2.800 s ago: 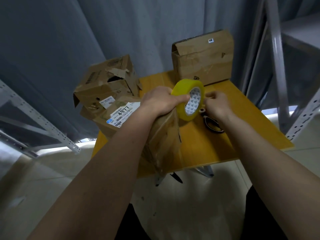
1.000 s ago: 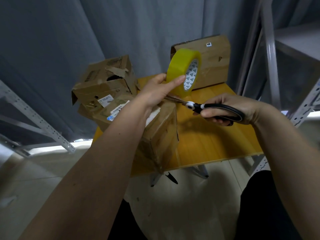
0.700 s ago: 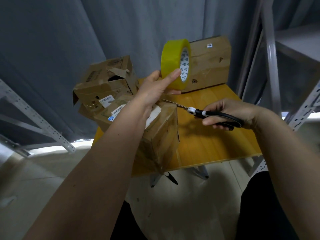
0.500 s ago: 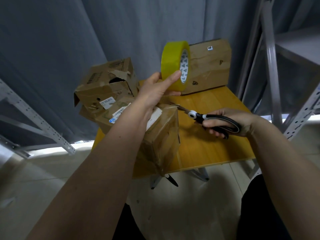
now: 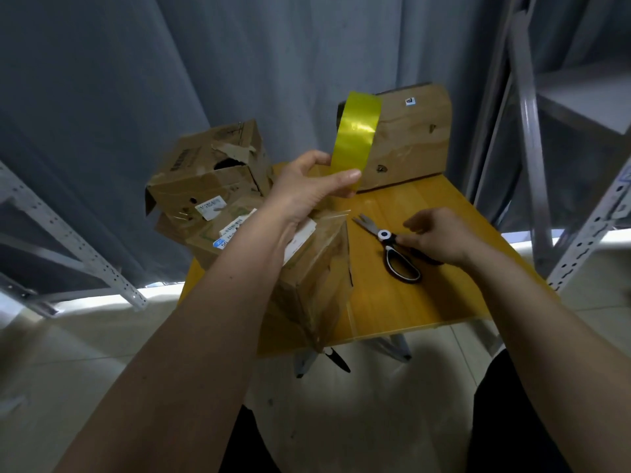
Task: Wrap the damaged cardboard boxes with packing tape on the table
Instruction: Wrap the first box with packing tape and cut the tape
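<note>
The scissors (image 5: 392, 247), cutting half a second ago, now lie on the table (image 5: 426, 302) with the right hand (image 5: 440, 238) resting loosely curled on their handles. Beyond, the near box (image 5: 317, 268) carries the freed tape end, so this strip is probably cut. Farther back, the left hand (image 5: 310, 186) grips the tape roll (image 5: 356, 131) above the box.

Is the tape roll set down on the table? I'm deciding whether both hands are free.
No, the left hand grips the yellow tape roll raised above the table.
</note>
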### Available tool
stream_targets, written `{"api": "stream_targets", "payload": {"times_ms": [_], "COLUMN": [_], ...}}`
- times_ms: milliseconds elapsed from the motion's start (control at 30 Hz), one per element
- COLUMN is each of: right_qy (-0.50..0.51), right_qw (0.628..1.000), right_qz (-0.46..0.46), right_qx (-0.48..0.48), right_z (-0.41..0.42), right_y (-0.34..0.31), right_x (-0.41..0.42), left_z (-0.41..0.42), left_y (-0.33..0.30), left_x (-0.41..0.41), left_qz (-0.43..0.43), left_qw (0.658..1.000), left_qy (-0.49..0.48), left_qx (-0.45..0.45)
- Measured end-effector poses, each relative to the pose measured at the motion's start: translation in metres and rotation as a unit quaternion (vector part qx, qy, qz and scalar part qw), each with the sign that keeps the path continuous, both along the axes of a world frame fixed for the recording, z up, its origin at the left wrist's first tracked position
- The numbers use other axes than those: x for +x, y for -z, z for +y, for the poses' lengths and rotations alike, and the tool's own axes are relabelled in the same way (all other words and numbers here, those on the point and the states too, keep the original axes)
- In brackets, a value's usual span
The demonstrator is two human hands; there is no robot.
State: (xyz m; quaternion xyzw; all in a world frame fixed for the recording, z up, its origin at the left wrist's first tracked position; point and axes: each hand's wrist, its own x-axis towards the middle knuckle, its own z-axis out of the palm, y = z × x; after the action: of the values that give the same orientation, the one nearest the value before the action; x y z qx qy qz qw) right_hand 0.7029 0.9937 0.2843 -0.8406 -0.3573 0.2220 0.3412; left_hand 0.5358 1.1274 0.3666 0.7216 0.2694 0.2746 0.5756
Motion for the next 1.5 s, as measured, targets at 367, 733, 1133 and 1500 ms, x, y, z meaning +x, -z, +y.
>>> {"api": "stream_targets", "payload": {"times_ms": [367,733,1133,1500], "right_qy": [-0.101,0.069,0.214,0.086], "right_qw": [0.803,0.844,0.923,0.956], "right_qz": [0.419,0.348,0.176,0.083], "right_qx": [0.412,0.403,0.269,0.267], "right_z": [-0.020,-0.054,-0.077,-0.066], "right_y": [-0.064,-0.019,0.034,0.044], "right_x": [0.004,0.037,0.067,0.048], "left_z": [-0.063,-0.089,-0.090,-0.085], "left_y": [-0.045,0.037,0.090,0.118], "left_x": [0.011,0.053,0.084,0.101], "left_qz": [0.019,0.124,0.329,0.495], "left_qw": [0.978,0.947,0.912,0.849], "left_qy": [0.193,0.151,0.096,0.089], "left_qx": [0.072,-0.256,-0.225,0.161]}}
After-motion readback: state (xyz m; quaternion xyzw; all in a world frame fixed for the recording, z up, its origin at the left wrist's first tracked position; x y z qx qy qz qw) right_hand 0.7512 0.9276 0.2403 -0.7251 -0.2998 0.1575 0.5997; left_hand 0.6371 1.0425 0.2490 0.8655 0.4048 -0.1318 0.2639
